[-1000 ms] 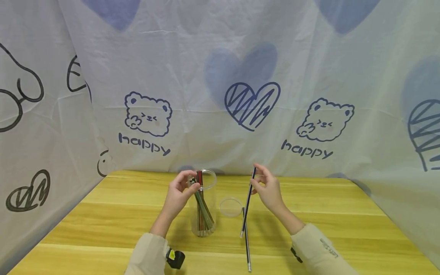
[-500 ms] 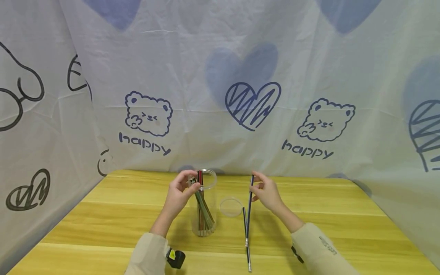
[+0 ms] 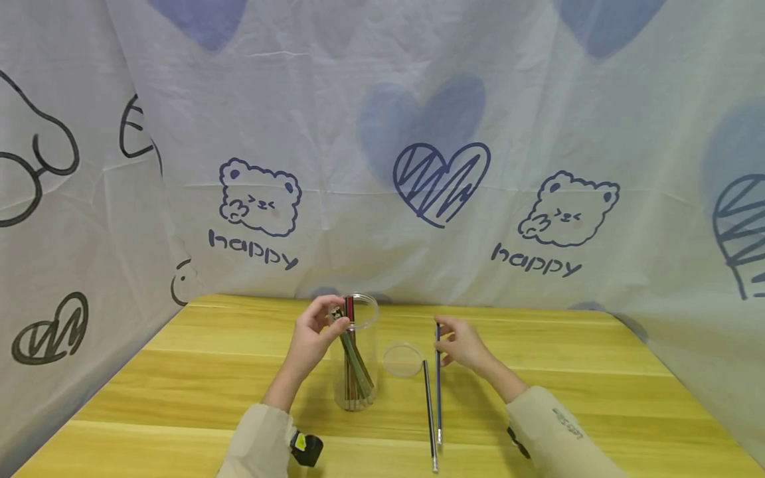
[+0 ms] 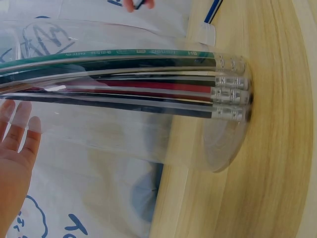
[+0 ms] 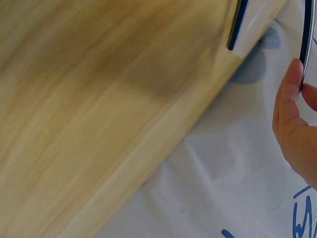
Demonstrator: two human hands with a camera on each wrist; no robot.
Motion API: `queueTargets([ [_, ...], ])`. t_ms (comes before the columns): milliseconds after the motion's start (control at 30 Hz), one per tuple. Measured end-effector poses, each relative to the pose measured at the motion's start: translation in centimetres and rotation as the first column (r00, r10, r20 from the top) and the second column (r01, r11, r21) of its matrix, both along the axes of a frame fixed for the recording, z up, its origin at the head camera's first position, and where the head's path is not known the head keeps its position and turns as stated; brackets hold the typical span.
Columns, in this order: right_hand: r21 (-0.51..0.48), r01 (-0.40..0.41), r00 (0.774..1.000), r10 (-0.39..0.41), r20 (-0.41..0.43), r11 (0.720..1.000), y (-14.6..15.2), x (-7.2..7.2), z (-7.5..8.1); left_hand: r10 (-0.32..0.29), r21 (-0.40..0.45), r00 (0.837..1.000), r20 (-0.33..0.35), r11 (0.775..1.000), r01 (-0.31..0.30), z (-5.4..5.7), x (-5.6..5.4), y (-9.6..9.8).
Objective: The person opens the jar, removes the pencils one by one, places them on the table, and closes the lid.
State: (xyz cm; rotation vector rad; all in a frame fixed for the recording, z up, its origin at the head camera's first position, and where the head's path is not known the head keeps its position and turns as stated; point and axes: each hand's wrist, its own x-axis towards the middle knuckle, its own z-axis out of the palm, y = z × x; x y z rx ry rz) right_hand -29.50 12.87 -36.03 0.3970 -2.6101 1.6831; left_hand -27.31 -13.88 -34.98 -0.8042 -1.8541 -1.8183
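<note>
My left hand [image 3: 315, 330] holds a clear plastic jar [image 3: 372, 352] near its rim, thumb in front and fingers behind. Inside lean several pencils [image 3: 354, 372], green, red and black, their eraser ends down at the bottom. The left wrist view shows the jar's base [image 4: 218, 153] on the table. My right hand [image 3: 465, 344] pinches a dark blue pencil [image 3: 439, 398] at its top, the metal eraser end pointing down toward me. To its left a second dark pencil [image 3: 429, 411] lies on the table, eraser end nearest me.
A clear round lid [image 3: 402, 348] lies between the jar and the loose pencil. The wooden table [image 3: 597, 398] ends at a white patterned cloth [image 3: 358, 252] hanging behind it, with another cloth wall on the left.
My right hand has lowered the pencil toward the table and swung it upright in view, from crossing the lying pencil to beside it on the right. The left hand stays on the jar.
</note>
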Motion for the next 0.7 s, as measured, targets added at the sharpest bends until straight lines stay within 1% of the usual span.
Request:
queueTargets([
  [133,0.036,-0.008,0.999,0.006,0.048,0.999,0.1,0.0,-0.5,-0.003,0.002,1.000,-0.004,1.000,0.003,0.0,0.0,0.0],
  [267,0.067,-0.002,0.997,-0.003,0.071,0.998,0.0,0.1,-1.0,-0.005,0.004,1.000,-0.002,1.000,0.005,0.0,0.0,0.0],
  [500,0.067,-0.004,0.993,-0.004,0.117,0.998,-0.3,0.7,-1.3,0.001,0.000,1.000,0.015,1.000,-0.001,0.1,0.1,0.0],
  [700,0.088,-0.028,0.991,0.016,0.131,0.996,-0.3,1.0,-1.6,0.002,-0.004,1.000,0.011,1.000,-0.002,0.3,0.2,0.1],
])
